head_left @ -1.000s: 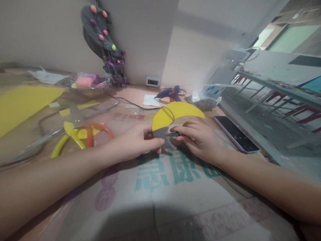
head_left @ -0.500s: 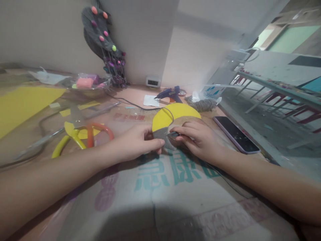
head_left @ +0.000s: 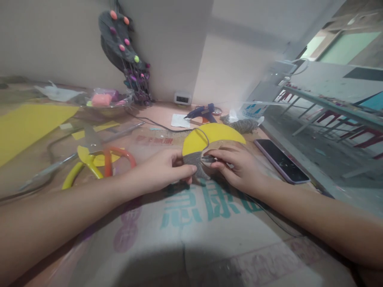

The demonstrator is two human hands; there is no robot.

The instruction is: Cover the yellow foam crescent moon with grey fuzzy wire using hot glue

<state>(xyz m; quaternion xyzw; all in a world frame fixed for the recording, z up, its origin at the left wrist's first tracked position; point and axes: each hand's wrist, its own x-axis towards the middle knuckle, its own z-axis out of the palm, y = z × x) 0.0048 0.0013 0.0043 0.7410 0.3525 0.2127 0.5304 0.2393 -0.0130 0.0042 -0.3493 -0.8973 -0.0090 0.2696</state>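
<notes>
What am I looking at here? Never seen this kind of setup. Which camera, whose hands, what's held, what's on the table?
There's no machine: these are a person's bare hands. Every picture comes from one camera worn on the head, looking forward and down.

The left hand holds grey material at the near edge of a yellow rounded piece. The right hand pinches a small dark item beside it; I can't tell exactly what.

Printed cardboard lies beneath. To the left are tools with orange and yellow handles and a yellow sheet. Beyond the hands lies a glue gun; a phone is on the right.
</notes>
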